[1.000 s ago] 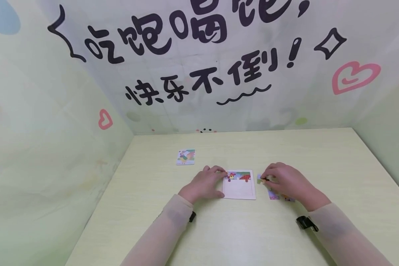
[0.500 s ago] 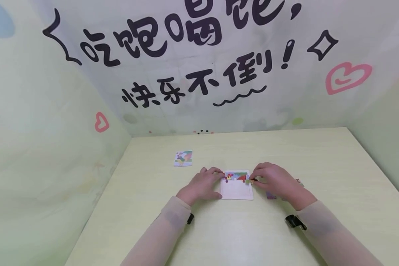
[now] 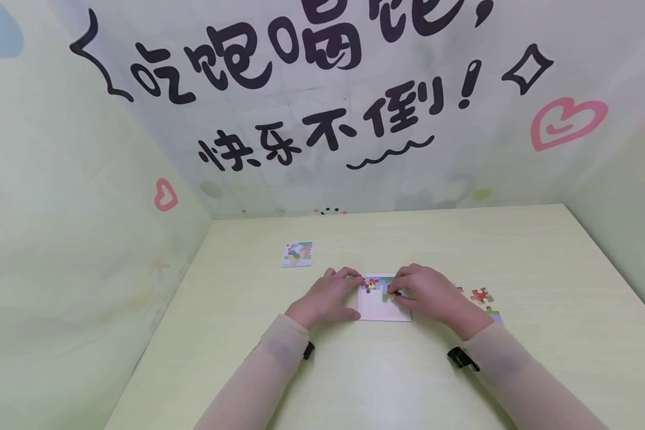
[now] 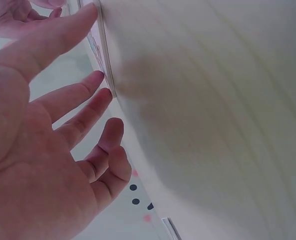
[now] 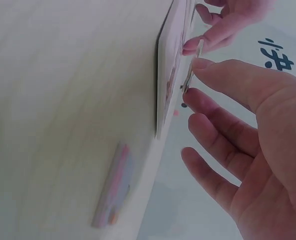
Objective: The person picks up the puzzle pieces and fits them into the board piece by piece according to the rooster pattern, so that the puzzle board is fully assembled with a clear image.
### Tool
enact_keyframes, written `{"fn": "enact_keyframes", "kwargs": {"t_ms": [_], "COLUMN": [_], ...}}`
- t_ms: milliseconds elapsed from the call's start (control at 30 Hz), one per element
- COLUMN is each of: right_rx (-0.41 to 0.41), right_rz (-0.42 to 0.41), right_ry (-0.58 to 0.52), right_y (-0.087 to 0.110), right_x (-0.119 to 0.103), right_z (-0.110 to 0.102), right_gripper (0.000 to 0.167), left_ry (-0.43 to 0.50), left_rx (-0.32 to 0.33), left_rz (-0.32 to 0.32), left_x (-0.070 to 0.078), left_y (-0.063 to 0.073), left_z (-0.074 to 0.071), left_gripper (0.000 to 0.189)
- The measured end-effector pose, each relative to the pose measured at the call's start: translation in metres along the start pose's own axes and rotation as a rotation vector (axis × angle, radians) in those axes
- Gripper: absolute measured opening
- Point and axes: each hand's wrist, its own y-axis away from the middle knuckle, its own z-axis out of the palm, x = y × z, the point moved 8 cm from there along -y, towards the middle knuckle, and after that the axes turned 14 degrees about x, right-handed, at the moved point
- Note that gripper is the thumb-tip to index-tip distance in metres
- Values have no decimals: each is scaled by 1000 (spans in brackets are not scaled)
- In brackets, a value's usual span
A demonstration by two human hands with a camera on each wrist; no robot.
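A flat white puzzle board (image 3: 373, 309) lies on the table, a colourful strip of joined pieces along its far edge. My left hand (image 3: 325, 301) rests at the board's left side, thumb near the front corner and fingertips by the back corner. In the left wrist view those fingers (image 4: 83, 95) are spread and fairly straight. Between thumb and index finger, my right hand (image 3: 430, 295) pinches a small jigsaw piece (image 3: 386, 296) over the board, just below the strip. The right wrist view shows this piece (image 5: 191, 70) edge-on, apart from the board's surface.
Several loose jigsaw pieces (image 3: 482, 295) lie on the table right of the board, some partly hidden by the right arm. A small picture card (image 3: 298, 254) lies at the back left. Printed cloth walls (image 3: 322, 179) stand behind and at both sides.
My right hand has moved left from beside the board to above it, carrying the jigsaw piece. More loose pieces show behind it on the right. My left hand stays at the board's side.
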Motion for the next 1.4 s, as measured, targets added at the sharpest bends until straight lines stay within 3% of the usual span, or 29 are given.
{"fn": "enact_keyframes", "kwargs": {"t_ms": [267,1000,1400], "right_rx": [3,9,-24], "right_rz": [-67,-128,-81], "right_ry": [29,112,174], "right_y": [-6,-21,-25], "right_x": [-14,-29,-29], "right_z": [9,29,38], "right_gripper": [10,10,10], "left_ry": [12,19,21], "left_rx": [-4,-2,-6], "left_rz": [-13,-10,-13], "left_x": [-1,-2,-2], "left_y": [0,1,1], "left_z": [0,-2,-1], "left_gripper": [74,75,75]}}
